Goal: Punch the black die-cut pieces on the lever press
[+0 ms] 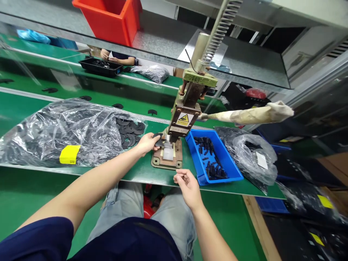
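Note:
A green hand-lever press (182, 119) stands on the green bench in front of me. My left hand (148, 144) pinches a flat black curved piece (158, 140) at the left side of the press, level with its metal fixture (168, 151). Close to the front right corner of the press base is my right hand (188, 186), its fingers curled together; whether anything small sits in them I cannot make out. On the right, a blue bin (199, 159) contains many small black parts (214, 170). More flat black curved pieces (129, 131) spill from a clear plastic bag (62, 130) on the left.
The press's wrapped lever (244, 115) juts out to the right above the bin. Another clear bag (255, 156) lies beyond the bin. A red bin (111, 20) sits on the overhead shelf. Black pieces lie along a green belt (100, 92); a co-worker's hands (108, 56) are behind it.

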`<state>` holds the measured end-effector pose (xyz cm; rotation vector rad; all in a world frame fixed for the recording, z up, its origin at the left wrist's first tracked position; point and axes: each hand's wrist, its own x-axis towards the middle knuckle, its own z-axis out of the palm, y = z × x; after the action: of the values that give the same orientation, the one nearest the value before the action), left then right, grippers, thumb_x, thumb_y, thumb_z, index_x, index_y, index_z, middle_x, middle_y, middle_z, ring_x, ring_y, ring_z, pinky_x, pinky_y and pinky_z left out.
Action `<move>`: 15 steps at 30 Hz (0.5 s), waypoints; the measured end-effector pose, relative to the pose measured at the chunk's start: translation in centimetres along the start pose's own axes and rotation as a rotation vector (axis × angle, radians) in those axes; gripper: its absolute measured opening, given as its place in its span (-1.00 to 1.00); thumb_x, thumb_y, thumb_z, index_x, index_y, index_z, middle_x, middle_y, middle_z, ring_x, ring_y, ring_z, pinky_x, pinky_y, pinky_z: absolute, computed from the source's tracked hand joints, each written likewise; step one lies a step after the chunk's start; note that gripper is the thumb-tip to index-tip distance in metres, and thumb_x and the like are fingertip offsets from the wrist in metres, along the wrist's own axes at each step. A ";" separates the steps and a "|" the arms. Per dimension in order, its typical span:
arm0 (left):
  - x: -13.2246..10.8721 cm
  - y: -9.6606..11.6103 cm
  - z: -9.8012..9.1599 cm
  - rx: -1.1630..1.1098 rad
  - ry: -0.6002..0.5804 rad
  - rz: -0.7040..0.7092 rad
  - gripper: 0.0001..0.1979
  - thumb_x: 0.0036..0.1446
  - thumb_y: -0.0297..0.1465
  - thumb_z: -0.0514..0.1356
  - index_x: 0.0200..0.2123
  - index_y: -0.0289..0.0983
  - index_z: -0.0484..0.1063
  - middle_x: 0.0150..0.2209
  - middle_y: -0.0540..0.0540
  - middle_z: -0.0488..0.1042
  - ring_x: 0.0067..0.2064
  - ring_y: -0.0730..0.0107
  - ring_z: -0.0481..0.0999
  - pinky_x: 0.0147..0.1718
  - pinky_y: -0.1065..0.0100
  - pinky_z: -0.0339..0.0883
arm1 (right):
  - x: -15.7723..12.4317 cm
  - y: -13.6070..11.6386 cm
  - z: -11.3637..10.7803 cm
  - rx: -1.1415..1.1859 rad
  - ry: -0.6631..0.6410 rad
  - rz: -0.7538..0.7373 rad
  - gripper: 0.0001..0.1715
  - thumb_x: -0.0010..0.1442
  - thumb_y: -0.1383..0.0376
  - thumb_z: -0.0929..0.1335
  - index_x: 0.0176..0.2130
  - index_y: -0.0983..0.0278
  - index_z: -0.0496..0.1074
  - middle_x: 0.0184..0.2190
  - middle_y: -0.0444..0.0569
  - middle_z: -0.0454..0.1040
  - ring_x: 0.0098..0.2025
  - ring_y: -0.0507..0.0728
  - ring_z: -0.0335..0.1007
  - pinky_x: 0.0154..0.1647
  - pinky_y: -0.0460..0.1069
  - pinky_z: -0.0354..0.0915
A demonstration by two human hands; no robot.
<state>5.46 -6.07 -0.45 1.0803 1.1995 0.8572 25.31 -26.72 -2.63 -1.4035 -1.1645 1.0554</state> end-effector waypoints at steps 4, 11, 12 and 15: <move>-1.5 -0.3 -1.8 0.014 -0.071 -0.036 -0.66 0.27 -0.20 0.38 -0.30 -0.30 0.35 -0.45 -0.08 0.58 -0.47 0.40 0.63 -0.56 0.49 0.50 | -0.7 0.4 -0.4 0.006 -0.006 0.011 -0.52 0.25 -0.06 0.44 -0.03 0.22 0.48 -0.26 0.01 0.60 -0.21 0.12 0.58 -0.07 0.08 0.55; -6.1 -0.9 -4.0 -0.066 -0.252 -0.049 -0.51 0.06 -0.09 0.50 -0.25 -0.31 0.41 -0.43 -0.09 0.62 -0.44 0.38 0.65 -0.48 0.44 0.56 | -0.3 0.4 0.4 0.027 -0.026 0.044 -0.53 0.27 -0.06 0.42 -0.04 0.23 0.47 -0.26 -0.01 0.58 -0.19 0.12 0.58 -0.09 0.06 0.54; -6.5 -1.0 -3.6 -0.079 -0.276 -0.043 -0.50 0.06 -0.07 0.50 -0.24 -0.31 0.41 -0.41 -0.09 0.63 -0.43 0.38 0.65 -0.46 0.43 0.57 | 0.0 0.2 0.8 0.029 -0.041 0.045 -0.54 0.27 -0.06 0.42 -0.04 0.22 0.47 -0.26 -0.01 0.58 -0.19 0.11 0.57 -0.09 0.06 0.54; -6.4 -1.1 -2.0 -0.081 -0.310 -0.031 -0.52 0.10 -0.06 0.48 -0.25 -0.32 0.42 -0.42 -0.07 0.61 -0.45 0.41 0.63 -0.47 0.44 0.57 | 0.6 -0.5 2.3 0.028 -0.092 0.045 -0.55 0.27 -0.04 0.42 -0.03 0.22 0.48 -0.25 -0.03 0.58 -0.20 0.10 0.55 -0.08 0.07 0.53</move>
<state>2.31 -12.04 0.34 1.0808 0.9126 0.6789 23.13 -25.73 -2.48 -1.3775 -1.1846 1.1738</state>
